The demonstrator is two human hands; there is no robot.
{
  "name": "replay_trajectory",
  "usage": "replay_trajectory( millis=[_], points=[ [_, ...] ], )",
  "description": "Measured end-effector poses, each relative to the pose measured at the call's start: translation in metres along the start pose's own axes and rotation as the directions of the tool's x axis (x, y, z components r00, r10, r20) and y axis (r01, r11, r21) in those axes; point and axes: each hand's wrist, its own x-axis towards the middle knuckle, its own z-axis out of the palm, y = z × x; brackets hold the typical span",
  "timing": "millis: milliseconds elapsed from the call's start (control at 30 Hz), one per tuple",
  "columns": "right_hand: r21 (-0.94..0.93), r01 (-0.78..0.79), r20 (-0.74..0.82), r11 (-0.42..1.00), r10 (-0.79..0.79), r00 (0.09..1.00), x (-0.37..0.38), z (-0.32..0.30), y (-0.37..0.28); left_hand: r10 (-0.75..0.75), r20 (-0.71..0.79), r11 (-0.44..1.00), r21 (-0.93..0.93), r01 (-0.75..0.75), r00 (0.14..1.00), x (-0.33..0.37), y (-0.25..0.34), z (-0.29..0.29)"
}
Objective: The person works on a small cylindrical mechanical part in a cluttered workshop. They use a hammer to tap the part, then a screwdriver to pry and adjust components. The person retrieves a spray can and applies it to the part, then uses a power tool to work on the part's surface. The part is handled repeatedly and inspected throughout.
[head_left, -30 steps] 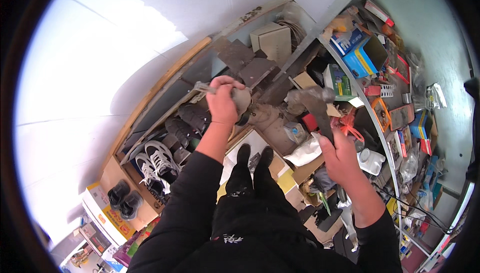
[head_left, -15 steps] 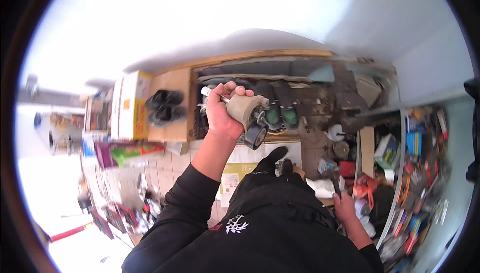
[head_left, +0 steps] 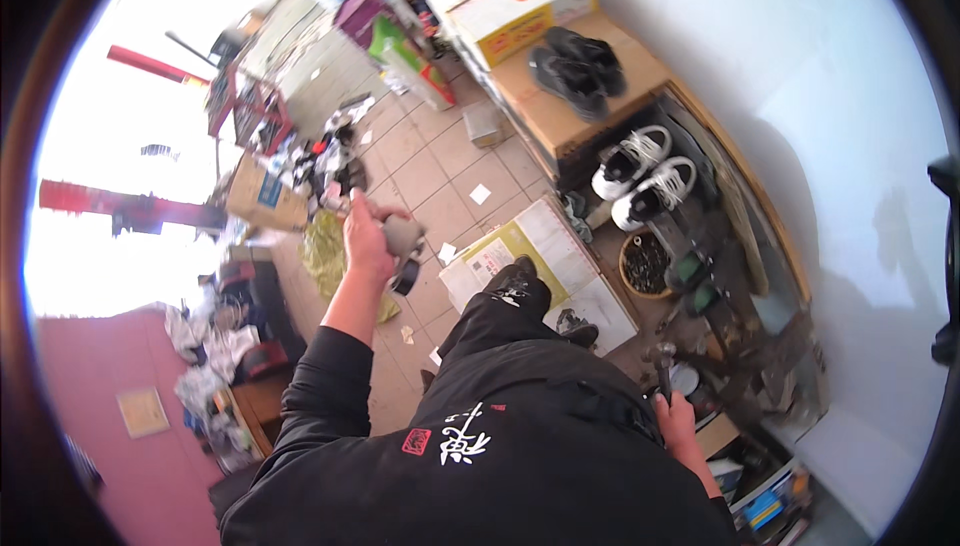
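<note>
My left hand (head_left: 366, 242) is closed around a caster wheel (head_left: 404, 236) with a beige housing and a dark wheel at its lower end. It is held out in front of me, left of the cardboard on the floor. Low on the right, my right hand (head_left: 677, 420) grips a hammer (head_left: 663, 371) by its dark handle, the head pointing up and away from me. Part of the handle is hidden by my fingers.
Flattened cardboard (head_left: 600, 298) lies under my feet on the tiled floor (head_left: 440, 151). White-and-black sneakers (head_left: 640, 178) and a round tub of small dark pieces (head_left: 647, 264) stand along the right wall. A yellow-and-white box (head_left: 515, 1) and black sandals (head_left: 578, 71) sit on a cardboard-topped platform.
My view has swung left, from the wall and shelf toward the doorway and the littered floor. The caster wheel has moved along in my left hand; the hammer stays in my right hand.
</note>
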Motion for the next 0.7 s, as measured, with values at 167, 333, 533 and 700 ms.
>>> replay_trajectory(
  millis=[167,333,533,700],
  points=[
    [-0.207,0.205,0.102,0.957,-0.187,0.977,0.05,-0.023,-0.05,-0.07,-0.487,0.941,0.258,0.22,0.871,-0.01,-0.04,-0.198],
    [-0.374,0.335,0.178,0.865,-0.288,0.941,0.118,-0.018,-0.146,-0.21,-0.666,0.881,0.188,0.434,0.716,-0.054,-0.115,-0.316],
    [-0.468,0.365,0.299,0.805,-0.244,0.922,0.219,0.04,-0.286,-0.382,-0.705,0.621,0.284,0.731,0.598,-0.01,-0.179,-0.37],
    [-0.588,0.179,0.525,0.788,0.204,0.826,0.312,0.084,-0.411,-0.414,-0.341,0.525,0.668,0.527,0.844,0.083,-0.129,-0.381]
  ],
)
